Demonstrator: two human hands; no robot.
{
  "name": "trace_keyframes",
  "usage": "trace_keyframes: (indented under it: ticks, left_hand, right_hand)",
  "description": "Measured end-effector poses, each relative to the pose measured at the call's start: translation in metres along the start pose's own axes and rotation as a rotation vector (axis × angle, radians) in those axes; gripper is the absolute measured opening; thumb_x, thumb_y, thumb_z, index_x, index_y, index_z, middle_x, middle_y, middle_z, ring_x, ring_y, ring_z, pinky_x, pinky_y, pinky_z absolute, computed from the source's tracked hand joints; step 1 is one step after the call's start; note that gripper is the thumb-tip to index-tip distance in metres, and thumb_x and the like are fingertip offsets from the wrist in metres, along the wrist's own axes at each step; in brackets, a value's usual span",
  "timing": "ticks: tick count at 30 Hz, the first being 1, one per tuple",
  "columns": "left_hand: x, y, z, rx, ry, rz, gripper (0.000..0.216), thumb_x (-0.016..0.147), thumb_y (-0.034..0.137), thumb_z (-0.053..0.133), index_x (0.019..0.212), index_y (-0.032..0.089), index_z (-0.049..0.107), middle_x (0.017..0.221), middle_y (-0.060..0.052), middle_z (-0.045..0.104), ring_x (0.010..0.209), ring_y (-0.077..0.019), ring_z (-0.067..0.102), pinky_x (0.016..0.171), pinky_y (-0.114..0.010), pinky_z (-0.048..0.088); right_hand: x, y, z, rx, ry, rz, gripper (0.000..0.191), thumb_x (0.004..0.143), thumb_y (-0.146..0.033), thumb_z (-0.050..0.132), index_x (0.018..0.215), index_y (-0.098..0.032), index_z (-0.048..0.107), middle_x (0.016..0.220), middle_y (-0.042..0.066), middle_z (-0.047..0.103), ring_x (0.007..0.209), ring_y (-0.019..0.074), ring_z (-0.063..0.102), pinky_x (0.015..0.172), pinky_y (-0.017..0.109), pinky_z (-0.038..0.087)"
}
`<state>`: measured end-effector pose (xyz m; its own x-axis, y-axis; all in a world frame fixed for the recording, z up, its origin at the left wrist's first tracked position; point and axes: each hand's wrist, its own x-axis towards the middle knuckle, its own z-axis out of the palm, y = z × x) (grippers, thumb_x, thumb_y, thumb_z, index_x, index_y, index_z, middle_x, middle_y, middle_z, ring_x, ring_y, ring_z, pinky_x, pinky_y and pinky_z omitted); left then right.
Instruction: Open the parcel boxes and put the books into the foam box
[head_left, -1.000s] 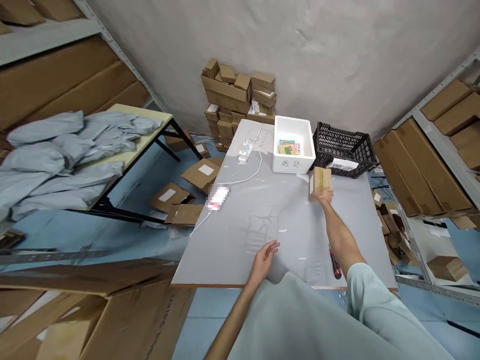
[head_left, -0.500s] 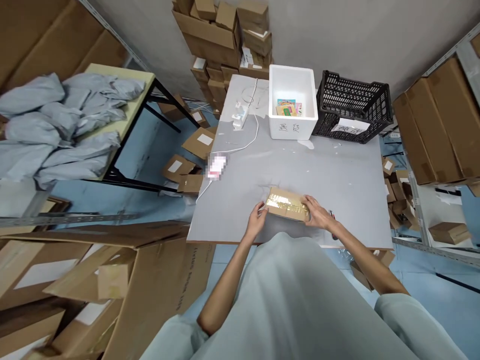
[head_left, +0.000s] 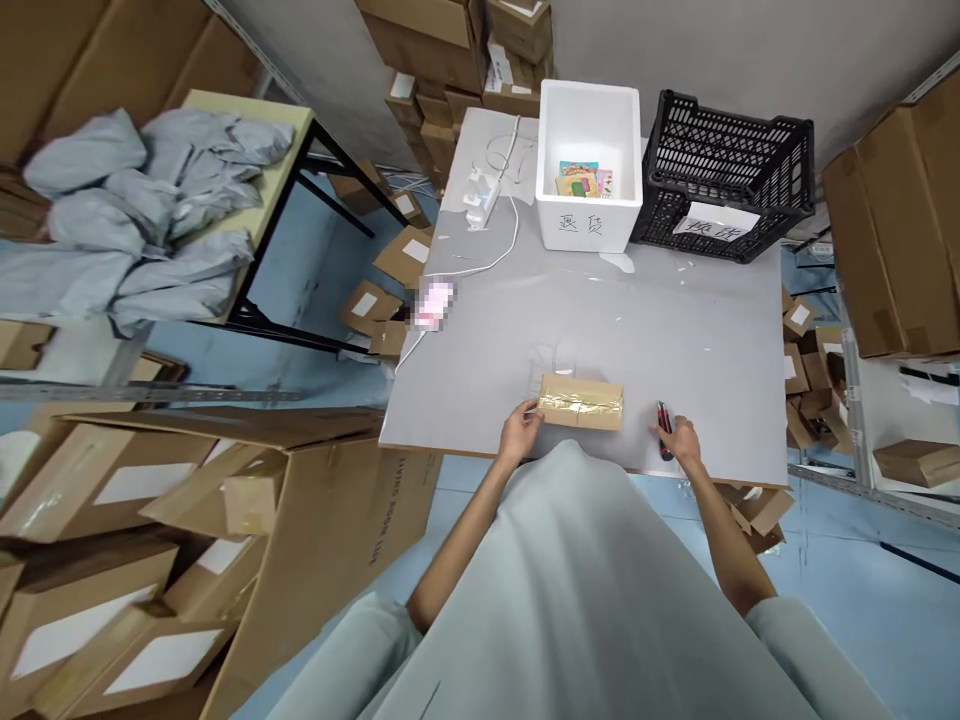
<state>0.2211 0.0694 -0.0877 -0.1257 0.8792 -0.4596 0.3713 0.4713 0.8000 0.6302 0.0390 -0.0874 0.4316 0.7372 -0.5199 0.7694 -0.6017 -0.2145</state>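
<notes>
A small cardboard box [head_left: 581, 402], sealed along its top with shiny clear tape, lies near the front edge of the grey table [head_left: 600, 320]. My left hand [head_left: 520, 432] grips its left end, fingers and thumb at the corner. To the right of the box, a red and black utility knife [head_left: 664, 425] rests on the tabletop. My right hand [head_left: 681, 440] has its fingers closed around the knife's middle, with a fingertip showing on the far side.
At the back stand a white foam box [head_left: 589, 225] with colourful packets inside and a black plastic crate [head_left: 720, 235]. A power strip [head_left: 480, 205], cable and blurred phone [head_left: 433, 305] lie left. Grey parcels [head_left: 97, 210] cover a side table; a large carton [head_left: 337, 520] holds boxes.
My right hand has left the box's right end and moved right to the utility knife. The box is turned a little straighter, with my left hand still at it. The view has shifted slightly.
</notes>
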Motion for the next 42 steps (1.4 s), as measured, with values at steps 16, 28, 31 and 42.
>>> trace_keyframes:
  ticks: [16, 28, 31, 42]
  left_hand:
    - [0.015, 0.011, 0.004, 0.075, -0.005, 0.142, 0.048, 0.091, 0.024, 0.072, 0.139, 0.021, 0.074, 0.141, -0.012, 0.078, 0.112, -0.0264, 0.08, 0.104, -0.044, 0.066]
    - [0.013, 0.011, 0.008, 0.015, -0.012, 0.142, 0.042, 0.092, 0.02, 0.073, 0.134, 0.02, 0.075, 0.143, -0.011, 0.076, 0.106, -0.024, 0.08, 0.097, -0.038, 0.067]
    - [0.013, 0.011, 0.007, 0.005, -0.027, 0.166, 0.043, 0.092, 0.02, 0.073, 0.134, 0.02, 0.075, 0.142, -0.012, 0.076, 0.105, -0.024, 0.08, 0.097, -0.038, 0.066]
    - [0.019, 0.006, 0.002, -0.037, -0.112, 0.193, 0.044, 0.093, 0.022, 0.074, 0.137, 0.02, 0.074, 0.145, -0.011, 0.073, 0.103, -0.0226, 0.079, 0.095, -0.036, 0.064]
  right_hand:
    - [-0.016, -0.049, -0.021, 0.35, 0.109, -0.353, 0.043, 0.092, -0.057, 0.066, 0.119, -0.023, 0.063, 0.107, 0.009, 0.082, 0.09, 0.0268, 0.075, 0.084, 0.038, 0.059]
    - [-0.076, -0.214, -0.039, -0.395, -0.188, -0.986, 0.035, 0.116, -0.035, 0.052, 0.147, -0.024, 0.065, 0.139, 0.012, 0.078, 0.119, 0.0304, 0.075, 0.088, 0.035, 0.054]
    - [-0.081, -0.228, -0.041, -0.52, -0.19, -0.957, 0.036, 0.117, -0.032, 0.049, 0.149, -0.024, 0.063, 0.137, 0.012, 0.078, 0.117, 0.0301, 0.074, 0.084, 0.034, 0.051]
    - [-0.09, -0.233, -0.047, -0.723, -0.164, -0.918, 0.038, 0.118, -0.025, 0.043, 0.152, -0.024, 0.061, 0.135, 0.012, 0.076, 0.114, 0.0265, 0.073, 0.084, 0.033, 0.051]
